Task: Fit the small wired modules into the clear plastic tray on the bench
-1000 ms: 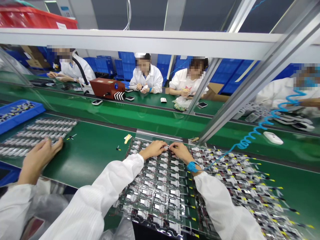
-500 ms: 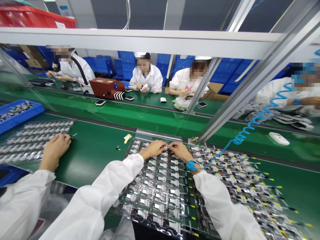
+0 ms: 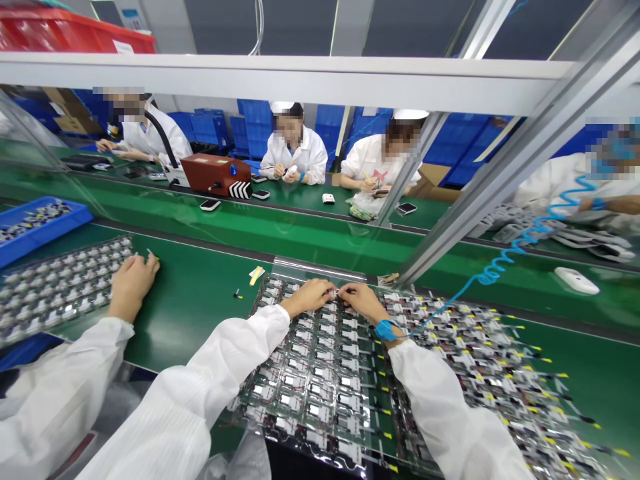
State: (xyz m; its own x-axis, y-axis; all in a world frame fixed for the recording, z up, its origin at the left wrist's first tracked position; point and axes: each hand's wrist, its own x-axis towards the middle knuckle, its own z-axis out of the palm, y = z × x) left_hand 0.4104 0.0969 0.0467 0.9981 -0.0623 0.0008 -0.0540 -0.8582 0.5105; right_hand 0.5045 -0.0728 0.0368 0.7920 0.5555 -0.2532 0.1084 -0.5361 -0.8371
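My left hand (image 3: 313,297) and my right hand (image 3: 363,302) meet over the far rows of a clear plastic tray (image 3: 280,365). The fingers of both are pinched together around something small and whitish, mostly hidden by the fingertips. A dark bit shows at my right fingers. Rows of small white electronic modules (image 3: 320,391) with thin red and black wires fill the tray. Along its right side stick out thin strips with black and yellow ends. A blue wrist strap (image 3: 387,330) with a coiled blue cord (image 3: 493,270) is on my right wrist.
Right of my arm lies another batch of modules (image 3: 493,360) with yellow-tipped strips. A co-worker's hand (image 3: 134,283) is at the left by another filled tray (image 3: 65,283). A blue bin (image 3: 47,230) stands behind it. A metal post (image 3: 465,193) rises ahead; people sit across the bench.
The co-worker's hand at the left has shifted right, away from its tray, with a small strip at the fingers. My hands stay pinched at the same spot.
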